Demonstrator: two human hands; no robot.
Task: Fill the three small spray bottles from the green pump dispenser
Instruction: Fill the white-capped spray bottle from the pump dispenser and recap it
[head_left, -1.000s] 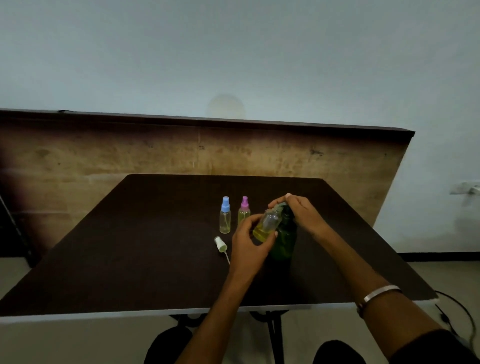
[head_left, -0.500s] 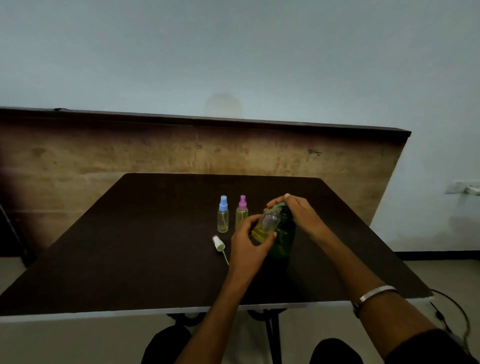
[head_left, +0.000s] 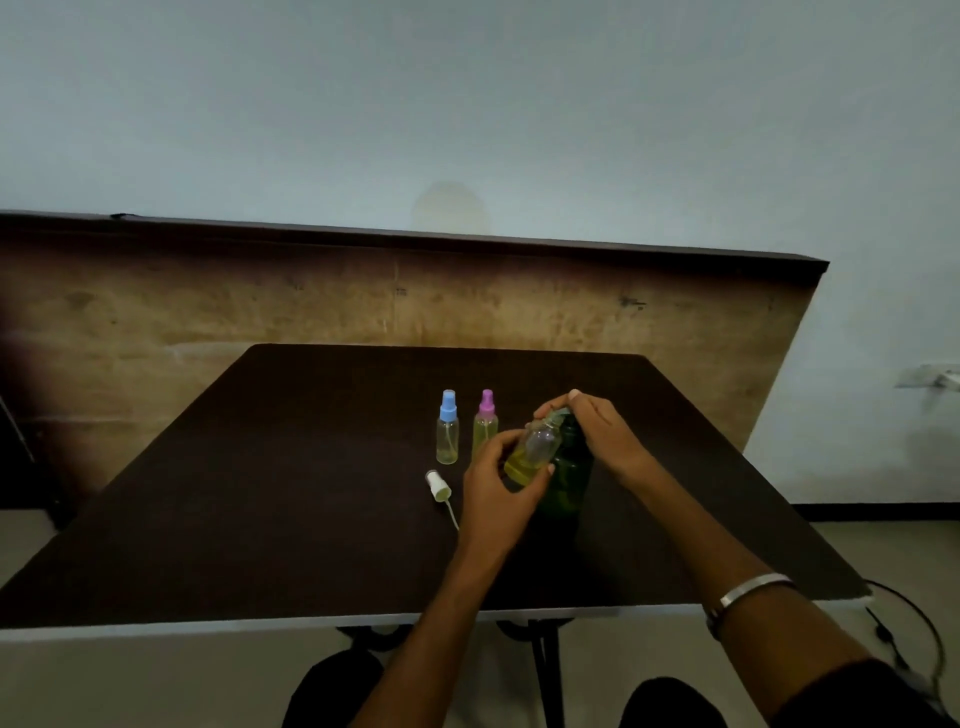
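We see the green pump dispenser (head_left: 569, 475) standing upright on the dark table (head_left: 260, 493), a dark translucent green bottle whose pump head is largely covered by the right hand (head_left: 602, 434); that hand's fingers lie over the pump top, though whether they curl round it or press flat we cannot tell. The left hand (head_left: 498, 486) grips the uncapped spray bottle (head_left: 535, 452), fingers and thumb wrapped around its lower half, holding it tilted with its open neck up against the dispenser's nozzle. This bottle is clear plastic, yellow liquid filling roughly its lower part. Its white spray cap (head_left: 438, 484) lies on its side on the table just left of the left hand, the thin dip tube trailing toward us. Behind it stand the blue-capped bottle (head_left: 448, 434) and the pink-capped bottle (head_left: 485, 428), upright and just beside each other, both holding yellowish liquid. We make out no label or writing on any bottle; the dim light blurs the nozzle and neck.
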